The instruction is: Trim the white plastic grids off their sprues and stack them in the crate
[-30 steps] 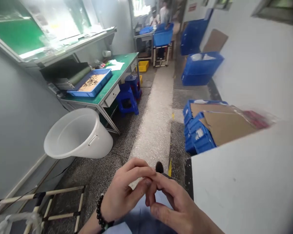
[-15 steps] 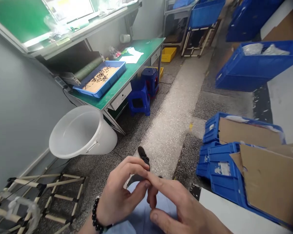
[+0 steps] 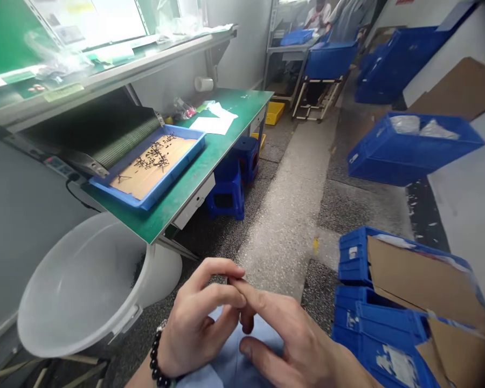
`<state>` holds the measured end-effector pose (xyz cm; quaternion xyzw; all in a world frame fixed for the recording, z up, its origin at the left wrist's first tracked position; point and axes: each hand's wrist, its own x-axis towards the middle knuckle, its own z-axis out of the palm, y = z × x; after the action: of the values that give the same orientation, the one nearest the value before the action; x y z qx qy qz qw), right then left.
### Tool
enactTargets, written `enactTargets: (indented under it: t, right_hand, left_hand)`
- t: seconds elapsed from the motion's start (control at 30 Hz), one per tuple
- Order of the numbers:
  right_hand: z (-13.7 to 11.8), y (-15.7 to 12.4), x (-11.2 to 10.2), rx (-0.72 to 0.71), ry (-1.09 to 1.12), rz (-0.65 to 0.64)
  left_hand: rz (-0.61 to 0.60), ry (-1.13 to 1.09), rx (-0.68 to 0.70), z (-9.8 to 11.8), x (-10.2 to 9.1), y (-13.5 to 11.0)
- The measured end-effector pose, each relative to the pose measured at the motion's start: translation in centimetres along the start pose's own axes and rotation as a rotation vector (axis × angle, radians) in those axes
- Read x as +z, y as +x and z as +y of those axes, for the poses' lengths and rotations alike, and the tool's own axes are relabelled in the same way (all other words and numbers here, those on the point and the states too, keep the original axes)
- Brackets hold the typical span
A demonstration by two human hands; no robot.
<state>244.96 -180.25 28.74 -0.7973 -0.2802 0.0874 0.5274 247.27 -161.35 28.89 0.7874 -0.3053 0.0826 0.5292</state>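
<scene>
My left hand [image 3: 194,328], with a dark bead bracelet on its wrist, is low in the middle of the view. Its fingers are curled into a pinch. My right hand [image 3: 291,339] lies next to it, and its forefinger reaches up to meet the left fingertips. A tiny dark bit shows where the fingertips meet; I cannot make out what it is. Both hands hover over my blue-clad lap. A big white plastic bucket [image 3: 137,312] stands tilted just to the left of them.
A green workbench [image 3: 194,172] at the left carries a blue tray [image 3: 178,161] of small black parts on cardboard. Blue stools [image 3: 226,191] stand under it. Blue crates with cardboard sheets [image 3: 372,323] sit at the right, with another crate [image 3: 408,151] behind. A person [image 3: 319,8] is far back.
The view has swung left and down, so the bucket and bench look closer. The dark object seen above my fingers earlier is out of sight. My hands stay pinched together.
</scene>
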Motion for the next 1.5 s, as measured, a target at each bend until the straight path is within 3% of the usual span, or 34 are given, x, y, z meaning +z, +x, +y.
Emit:
enactTargets:
  t: [0.27, 0.53, 0.73, 0.87, 1.03, 1.13, 1.2, 1.3, 1.4, 1.5]
  right_hand:
    - [3.9, 10.4, -4.5, 0.023, 0.156, -0.117]
    - [12.7, 21.9, -9.1, -0.375, -0.077, -0.227]
    - [16.3, 29.8, -13.1, -0.536, -0.168, -0.382]
    - [18.3, 33.4, -13.6, -0.618, -0.137, -0.461]
    - [20.1, 37.6, -11.5, -0.646, -0.056, -0.583]
    - [20.4, 41.2, -10.4, -0.576, -0.01, -0.62]
    - [20.8, 44.6, -10.0, -0.496, 0.012, -0.542]
    - [22.2, 51.5, -9.6, -0.389, -0.068, -0.328]
    - [24.2, 59.4, -9.2, -0.3, -0.284, -0.121]
    - [26.3, 66.8, -8.7, -0.241, -0.514, -0.078]
  left_hand:
    - [0.154, 0.033, -0.211, -5.8, -2.4, 7.0]
    - [0.25, 0.38, -0.427, -10.7, -3.4, 15.9]
    - [0.383, 0.482, -0.601, -13.3, -3.0, 22.1]
    - [0.464, 0.484, -0.723, -15.1, -2.9, 23.6]
    - [0.506, 0.475, -0.878, -17.4, -4.0, 23.4]
    - [0.485, 0.514, -0.919, -19.6, -7.0, 21.9]
    - [0.54, 0.574, -0.956, -22.4, -10.7, 20.1]
    - [0.618, 0.662, -1.032, -28.4, -18.1, 17.3]
    - [0.672, 0.792, -1.172, -35.1, -25.2, 15.6]
    - [0.735, 0.837, -1.3, -40.3, -29.3, 15.4]
